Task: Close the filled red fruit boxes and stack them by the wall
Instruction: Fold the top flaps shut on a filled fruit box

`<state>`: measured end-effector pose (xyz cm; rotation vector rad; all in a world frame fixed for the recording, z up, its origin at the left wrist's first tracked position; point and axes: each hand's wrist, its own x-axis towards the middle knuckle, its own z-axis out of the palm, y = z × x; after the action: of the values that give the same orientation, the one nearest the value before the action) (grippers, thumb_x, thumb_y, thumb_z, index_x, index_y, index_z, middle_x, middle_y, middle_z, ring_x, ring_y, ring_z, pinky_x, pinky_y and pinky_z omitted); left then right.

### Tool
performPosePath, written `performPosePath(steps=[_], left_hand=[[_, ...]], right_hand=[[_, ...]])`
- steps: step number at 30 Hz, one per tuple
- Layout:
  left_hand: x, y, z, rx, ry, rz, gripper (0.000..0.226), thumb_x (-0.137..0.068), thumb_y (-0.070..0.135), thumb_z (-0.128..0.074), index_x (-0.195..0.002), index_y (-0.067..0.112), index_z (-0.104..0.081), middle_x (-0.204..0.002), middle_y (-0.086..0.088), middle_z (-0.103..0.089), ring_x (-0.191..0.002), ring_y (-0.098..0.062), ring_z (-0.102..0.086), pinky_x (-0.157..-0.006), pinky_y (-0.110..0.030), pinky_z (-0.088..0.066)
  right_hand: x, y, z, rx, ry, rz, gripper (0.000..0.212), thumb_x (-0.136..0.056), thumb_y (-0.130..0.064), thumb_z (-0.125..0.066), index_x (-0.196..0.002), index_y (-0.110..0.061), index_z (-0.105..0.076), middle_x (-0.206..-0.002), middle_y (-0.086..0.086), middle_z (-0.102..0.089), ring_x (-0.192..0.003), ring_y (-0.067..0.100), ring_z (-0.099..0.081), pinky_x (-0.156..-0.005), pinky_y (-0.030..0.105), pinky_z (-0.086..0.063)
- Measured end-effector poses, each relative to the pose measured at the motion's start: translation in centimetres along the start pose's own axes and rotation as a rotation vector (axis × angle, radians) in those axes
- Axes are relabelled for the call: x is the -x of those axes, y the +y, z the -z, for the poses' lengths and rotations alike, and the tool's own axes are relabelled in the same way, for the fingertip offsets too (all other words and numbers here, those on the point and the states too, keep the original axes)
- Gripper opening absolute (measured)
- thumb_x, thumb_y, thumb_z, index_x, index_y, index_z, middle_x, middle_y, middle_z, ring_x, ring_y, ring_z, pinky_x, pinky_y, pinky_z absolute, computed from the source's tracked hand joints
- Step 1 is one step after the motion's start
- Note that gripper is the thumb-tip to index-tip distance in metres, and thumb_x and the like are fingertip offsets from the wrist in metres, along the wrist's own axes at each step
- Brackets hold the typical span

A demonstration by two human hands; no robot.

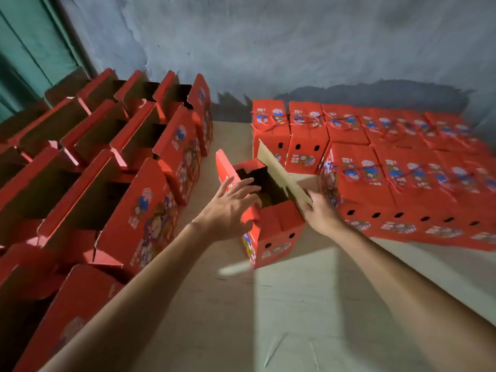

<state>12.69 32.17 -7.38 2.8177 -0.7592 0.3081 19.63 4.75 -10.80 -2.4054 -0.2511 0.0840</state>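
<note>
While the left hand point(230, 208) rests open-fingered on the box point(271, 224), the right hand point(320, 212) pinches its stiff flap point(281, 171); likely heavy, lift from below.

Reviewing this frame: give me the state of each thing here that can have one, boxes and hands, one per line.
Box in the middle: open, long flaps up, one end flap folded down.
Its right flap: raised, plain cardboard side showing.
Open boxes on the left: flaps standing up, unclosed.
Closed boxes on the right: shut, cord handles on top, packed in rows by the wall.
Left hand: fingers spread over the opening.
Right hand: holds the right flap.
</note>
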Motion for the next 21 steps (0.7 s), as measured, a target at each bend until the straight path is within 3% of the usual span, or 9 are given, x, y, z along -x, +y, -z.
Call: performPosePath(steps=[2, 4, 6, 7, 9, 11, 15, 17, 21], left_hand=[[0.6, 3.9, 0.5, 0.022, 0.036, -0.111, 0.026, -0.086, 0.041, -0.071, -0.108, 0.026, -0.070, -0.117, 0.007, -0.068, -0.127, -0.016, -0.056, -0.125, -0.052, -0.015], [0.3, 8.4, 0.7, 0.063, 0.038, -0.209, 0.017, -0.089, 0.038, -0.071, -0.098, 0.023, -0.072, -0.094, 0.006, -0.069, -0.101, -0.020, -0.064, -0.119, -0.049, -0.029], [-0.2, 13.2, 0.5, 0.129, -0.009, -0.262, 0.015, -0.089, 0.029, -0.073, -0.095, 0.015, -0.072, -0.091, -0.001, -0.070, -0.091, -0.028, -0.066, -0.098, -0.044, -0.048], [-0.3, 15.5, 0.3, 0.165, -0.031, -0.262, 0.014, -0.087, 0.025, -0.074, -0.094, 0.014, -0.072, -0.091, -0.003, -0.070, -0.090, -0.028, -0.067, -0.085, -0.042, -0.053], [-0.6, 19.9, -0.4, 0.206, 0.000, -0.300, 0.012, -0.079, 0.019, -0.080, -0.088, 0.014, -0.073, -0.088, -0.003, -0.071, -0.084, -0.027, -0.068, -0.063, -0.036, -0.055], [-0.9, 24.1, -1.6, 0.217, 0.034, -0.369, 0.014, -0.074, 0.014, -0.084, -0.083, 0.014, -0.074, -0.083, -0.005, -0.071, -0.074, -0.028, -0.068, -0.052, -0.031, -0.050], [-2.2, 31.7, -3.9, 0.237, 0.058, -0.319, 0.006, -0.083, 0.013, -0.076, -0.089, 0.015, -0.075, -0.086, -0.004, -0.071, -0.074, -0.029, -0.066, -0.050, -0.030, -0.044], [-3.0, 35.2, -4.9, 0.257, 0.012, -0.218, 0.015, -0.091, 0.017, -0.066, -0.103, 0.017, -0.075, -0.098, -0.003, -0.071, -0.085, -0.028, -0.066, -0.058, -0.031, -0.043], [-2.8, 39.8, -6.0, 0.433, -0.149, 0.071, 0.026, -0.096, 0.027, -0.062, -0.116, 0.012, -0.069, -0.119, -0.010, -0.067, -0.108, -0.031, -0.061, -0.076, -0.038, -0.048]], right_hand=[[2.8, 1.7, 2.4, 0.037, -0.044, 0.039, 0.024, -0.105, -0.018, -0.054, -0.127, -0.015, -0.066, -0.100, 0.002, -0.072, -0.090, 0.026, -0.068, -0.074, 0.036, -0.052], [5.3, 3.0, 4.8, 0.057, -0.068, 0.102, 0.029, -0.105, -0.015, -0.055, -0.131, -0.016, -0.066, -0.109, 0.002, -0.073, -0.100, 0.024, -0.068, -0.085, 0.038, -0.053], [7.3, 4.2, 6.9, 0.105, -0.050, 0.131, 0.030, -0.103, -0.014, -0.058, -0.130, -0.016, -0.068, -0.112, 0.002, -0.075, -0.103, 0.022, -0.068, -0.089, 0.039, -0.054], [8.1, 4.8, 7.8, 0.140, -0.027, 0.128, 0.026, -0.101, -0.015, -0.060, -0.125, -0.016, -0.071, -0.107, 0.003, -0.076, -0.098, 0.024, -0.069, -0.083, 0.039, -0.054], [9.4, 6.1, 9.2, 0.188, 0.035, 0.111, 0.015, -0.099, -0.015, -0.064, -0.109, -0.015, -0.075, -0.093, 0.006, -0.075, -0.085, 0.029, -0.069, -0.069, 0.037, -0.047], [10.3, 7.0, 10.6, 0.212, 0.093, 0.065, 0.010, -0.096, -0.016, -0.068, -0.101, -0.014, -0.076, -0.087, 0.006, -0.075, -0.078, 0.027, -0.067, -0.064, 0.035, -0.044], [11.6, 8.0, 12.4, 0.201, 0.145, -0.017, 0.012, -0.093, -0.017, -0.073, -0.103, -0.011, -0.076, -0.092, 0.004, -0.076, -0.084, 0.022, -0.068, -0.068, 0.031, -0.047], [12.3, 8.0, 12.9, 0.158, 0.145, -0.053, 0.018, -0.094, -0.023, -0.074, -0.107, -0.011, -0.075, -0.102, 0.003, -0.075, -0.092, 0.020, -0.068, -0.077, 0.032, -0.052], [14.4, 7.0, 12.8, 0.003, 0.163, -0.136, 0.040, -0.093, -0.030, -0.074, -0.126, -0.010, -0.065, -0.120, 0.001, -0.060, -0.114, 0.020, -0.060, -0.088, 0.026, -0.044]])
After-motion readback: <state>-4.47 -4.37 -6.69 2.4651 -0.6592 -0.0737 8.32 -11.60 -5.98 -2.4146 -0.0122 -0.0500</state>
